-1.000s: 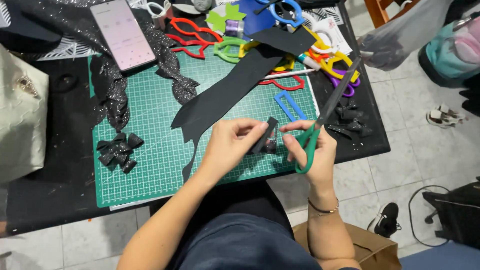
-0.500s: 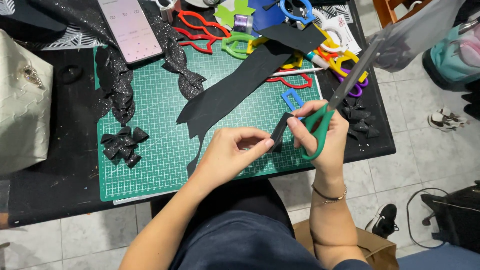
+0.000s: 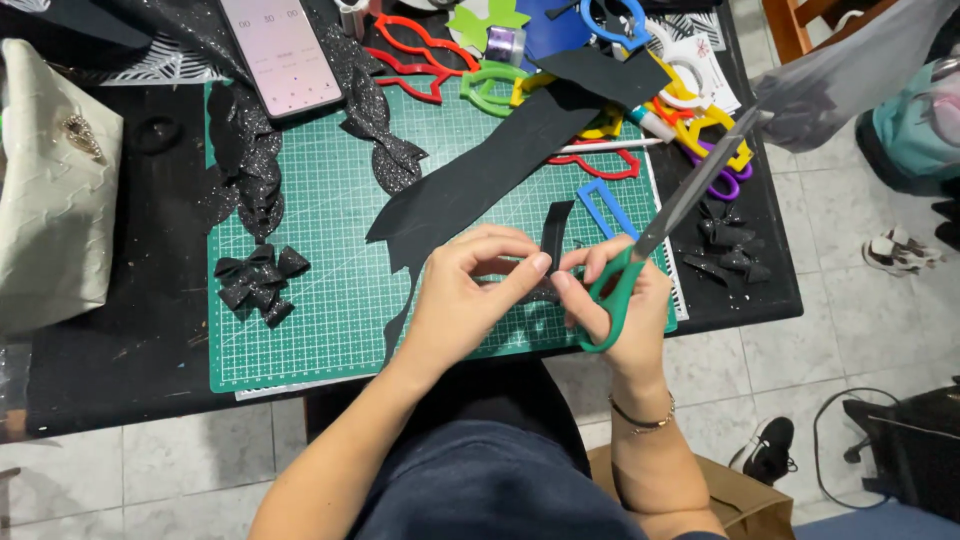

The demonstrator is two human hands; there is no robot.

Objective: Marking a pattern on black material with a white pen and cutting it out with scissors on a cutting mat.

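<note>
On the black bench [image 3: 120, 350], over the green mat's [image 3: 330, 260] near right corner, the left hand [image 3: 470, 300] pinches a small black strip [image 3: 553, 232] with its fingers together, while the right hand [image 3: 625, 310] beside it is clamped on green-handled scissors [image 3: 650, 240].

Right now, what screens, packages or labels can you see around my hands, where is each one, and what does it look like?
Phone: far edge of the table, partly on the green cutting mat, flat rectangle, lit pale pink screen.
Cream quilted pouch: left edge of the table, soft, rectangular, small metal ornament.
Clear plastic bag: upper right, past the table's corner, translucent grey.
Brown cardboard box: on the floor, beside the right forearm.
No separate labels or signs show.
</note>
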